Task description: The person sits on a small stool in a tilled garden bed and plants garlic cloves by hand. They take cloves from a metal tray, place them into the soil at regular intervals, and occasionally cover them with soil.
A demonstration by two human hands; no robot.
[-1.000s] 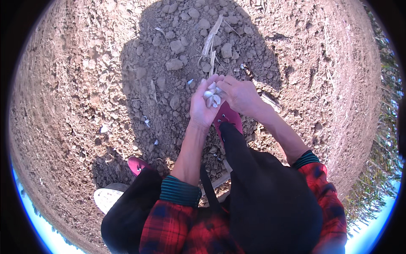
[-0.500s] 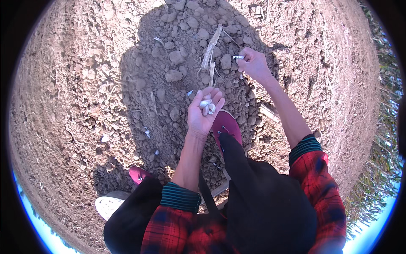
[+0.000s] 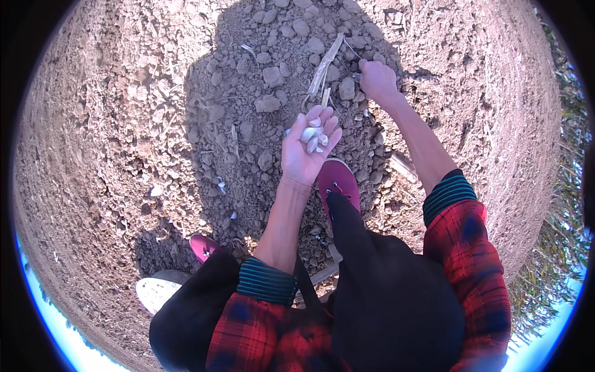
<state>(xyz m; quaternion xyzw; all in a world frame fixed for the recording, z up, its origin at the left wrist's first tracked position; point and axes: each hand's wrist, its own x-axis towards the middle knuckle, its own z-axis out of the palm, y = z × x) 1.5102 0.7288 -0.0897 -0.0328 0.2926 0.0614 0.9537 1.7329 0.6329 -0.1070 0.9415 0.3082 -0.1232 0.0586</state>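
Note:
My left hand (image 3: 299, 158) is palm up, fingers curled into a cup round several pale garlic cloves (image 3: 314, 137). Farther off and to the right, my right hand (image 3: 378, 80) reaches down to the cloddy soil (image 3: 245, 133), its fingers bent together at the ground. The back of that hand hides most of its fingertips; only a small pale bit shows at them, where a garlic clove was pinched a moment earlier. A single pale clove (image 3: 221, 185) lies on the soil left of my left wrist, and a smaller pale piece (image 3: 233, 215) lies nearer to me.
Dry stalk pieces (image 3: 325, 65) lie between my hands, and another stalk (image 3: 403, 167) lies beside my right forearm. My maroon shoe (image 3: 339, 183) stands just below the left hand; the other shoe (image 3: 203, 247) is farther left. A white rounded object (image 3: 158, 294) sits at lower left. Green plants (image 3: 551, 260) edge the right.
My right hand has turned and shifted slightly up and right, and the clove at its fingertips is now mostly hidden. The left hand with its cloves has moved a little up and right.

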